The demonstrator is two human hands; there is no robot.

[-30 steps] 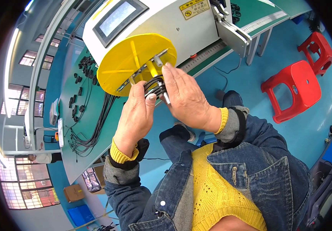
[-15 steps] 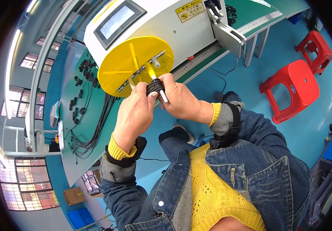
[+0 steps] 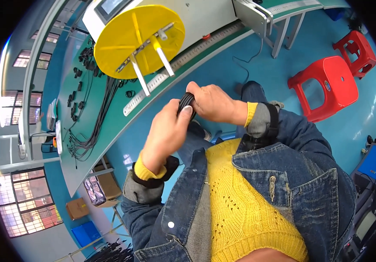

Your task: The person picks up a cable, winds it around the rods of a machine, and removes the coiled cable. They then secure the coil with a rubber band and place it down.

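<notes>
Black cable coil, held in front of the chest, below the yellow winding disc: pinched closed between left hand and right hand; loops best kept flat, grip even.

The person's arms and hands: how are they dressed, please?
Both hands are bare, the left hand and the right hand, with no gloves. Each forearm wears a blue denim jacket sleeve over a yellow knitted cuff. A black band wraps each forearm above the cuff, over a grey layer. I see no rings or watch.
</notes>
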